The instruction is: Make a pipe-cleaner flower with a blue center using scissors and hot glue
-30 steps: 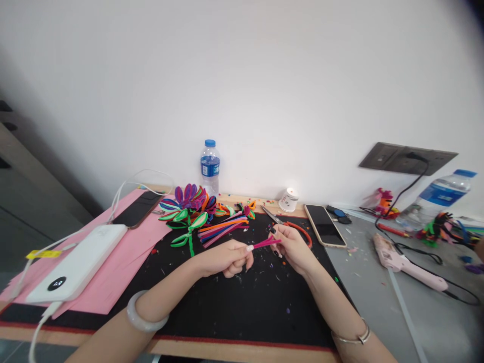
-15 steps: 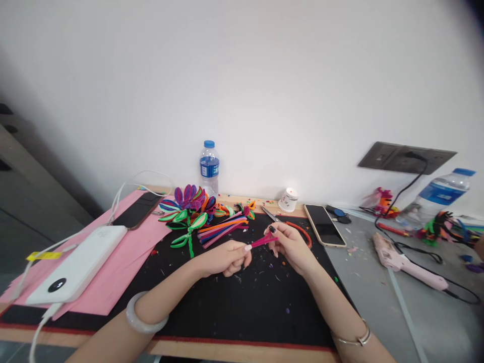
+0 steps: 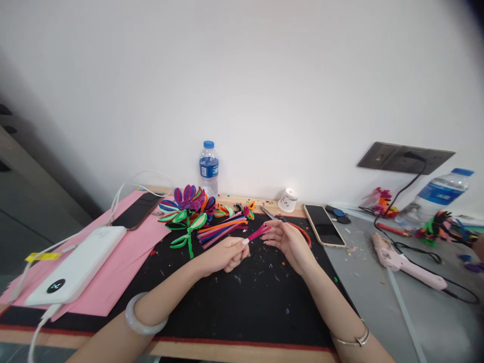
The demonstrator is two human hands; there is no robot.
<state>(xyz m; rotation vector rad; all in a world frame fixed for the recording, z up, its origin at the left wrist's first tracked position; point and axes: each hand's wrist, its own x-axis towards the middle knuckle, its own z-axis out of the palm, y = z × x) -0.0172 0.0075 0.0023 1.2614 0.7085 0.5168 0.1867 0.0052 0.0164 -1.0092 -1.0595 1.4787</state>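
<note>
Several pink stems (image 3: 259, 232) form a short sheaf above the black mat (image 3: 245, 312), slanting up and rightward between the two hands. Their lower ends run into the left hand (image 3: 229, 252), whose thumb is clamped on them against the curled fingers; their upper ends spread slightly. How many strands there are cannot be told.

Likely faults: should the left pinch slacken, the strands could slip out of line or fan apart, since this appears to be the only firm hold. An uneven tug on one free end could draw that strand longer than its neighbours. If lowered, the fuzzy pile might pick up scraps from the mat.

Relative to the fingers, the sheaf projects from beyond the left thumb tip, its free ends lying at the fingertips of the right hand (image 3: 291, 244). Those fingers are extended and loosely parted, not closed on the stems; whether they touch them cannot be told.

Farther out, the scissors (image 3: 300, 233) lie partly behind the right hand, blades pointing toward the wall. A loose bundle (image 3: 223, 232) of coloured stems rests beyond the left hand, with finished-looking flowers (image 3: 187, 196) next to it. The cup (image 3: 288, 200) stands near the wall; the glue gun (image 3: 410, 267) lies well apart, at the right.
</note>
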